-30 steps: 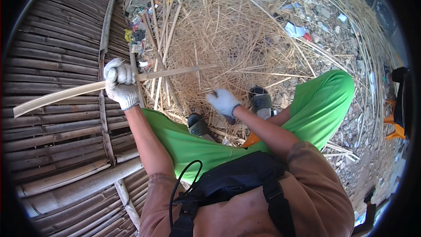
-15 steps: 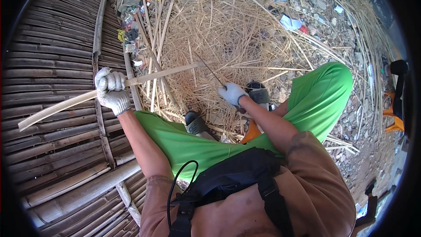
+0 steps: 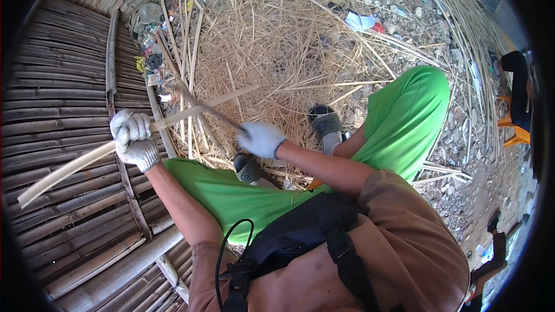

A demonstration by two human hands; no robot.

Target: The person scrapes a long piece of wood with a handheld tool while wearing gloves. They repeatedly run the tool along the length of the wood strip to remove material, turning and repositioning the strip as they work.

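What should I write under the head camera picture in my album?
Gloved left hand grips a pale strip; gloved right hand holds a thin dark tool above straw-covered ground.

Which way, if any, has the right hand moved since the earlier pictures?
Yes, left: the right hand is now closer to the bamboo panel than in either earlier picture.

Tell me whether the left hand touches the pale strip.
Touching: the head view shows the left hand closed around the pale strip, which juts out both sides.
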